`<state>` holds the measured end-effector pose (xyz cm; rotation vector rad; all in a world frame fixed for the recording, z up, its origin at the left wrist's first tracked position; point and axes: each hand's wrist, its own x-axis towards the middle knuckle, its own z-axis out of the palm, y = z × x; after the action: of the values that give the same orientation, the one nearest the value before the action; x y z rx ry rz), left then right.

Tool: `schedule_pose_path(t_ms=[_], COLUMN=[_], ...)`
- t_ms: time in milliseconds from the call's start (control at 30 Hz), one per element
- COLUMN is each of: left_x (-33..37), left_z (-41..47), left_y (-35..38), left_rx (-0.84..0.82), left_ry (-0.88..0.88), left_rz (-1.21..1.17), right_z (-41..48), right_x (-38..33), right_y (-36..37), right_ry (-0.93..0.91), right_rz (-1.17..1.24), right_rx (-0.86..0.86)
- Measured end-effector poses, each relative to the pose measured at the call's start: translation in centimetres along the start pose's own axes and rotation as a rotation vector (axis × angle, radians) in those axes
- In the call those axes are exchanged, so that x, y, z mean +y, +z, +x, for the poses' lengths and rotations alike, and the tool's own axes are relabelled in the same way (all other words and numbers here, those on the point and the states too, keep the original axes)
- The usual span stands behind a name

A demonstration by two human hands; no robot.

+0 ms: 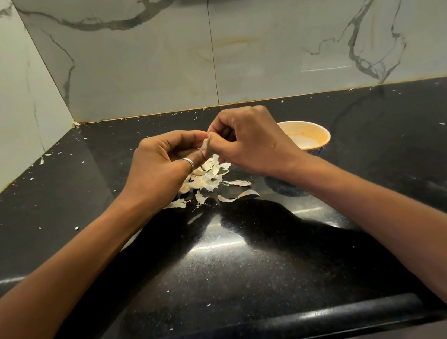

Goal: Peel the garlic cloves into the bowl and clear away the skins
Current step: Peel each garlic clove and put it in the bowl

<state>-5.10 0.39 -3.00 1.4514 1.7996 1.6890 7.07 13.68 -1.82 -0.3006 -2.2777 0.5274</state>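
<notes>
A small garlic clove (205, 145) is held between both hands above the black counter. My left hand (163, 164), with a ring on one finger, pinches it from the left. My right hand (247, 140) pinches its top end with curled fingers. Beneath the hands lies a pile of pale garlic skins (209, 178), with loose strips (238, 195) nearer to me. An orange-rimmed bowl (321, 135) stands to the right, behind my right wrist; most of its inside is hidden.
The black stone counter (229, 268) is speckled with small skin flakes, some near the back wall and left corner. Marble-patterned wall tiles (230, 54) close off the back and the left side. The counter's rounded front edge (237, 329) runs close to me.
</notes>
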Motion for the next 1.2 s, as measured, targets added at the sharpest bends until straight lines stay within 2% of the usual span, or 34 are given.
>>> schedule_pose_path(t_ms=[333,500,933,1200], left_x=[-0.13,-0.12,0.26,0.50], left_z=[0.02,0.15,0.82,0.74], left_y=[-0.04,0.02,-0.31,-0.20], left_rx=[-0.010,0.043,0.227,0.221], left_ry=[0.015,-0.021,-0.162,-0.177], left_rz=[-0.027,-0.081,-0.412,-0.365], right_z=[0.03,0.13,-0.09,-0.21], right_x=[0.05,-0.12,-0.37,-0.72], right_y=[0.28,0.01,0.01,-0.53], right_ry=[0.083,0.103,0.077,0.051], right_rz=[0.011,-0.015,-0.064,-0.095], right_rx=[-0.014,-0.021,-0.091,-0.010])
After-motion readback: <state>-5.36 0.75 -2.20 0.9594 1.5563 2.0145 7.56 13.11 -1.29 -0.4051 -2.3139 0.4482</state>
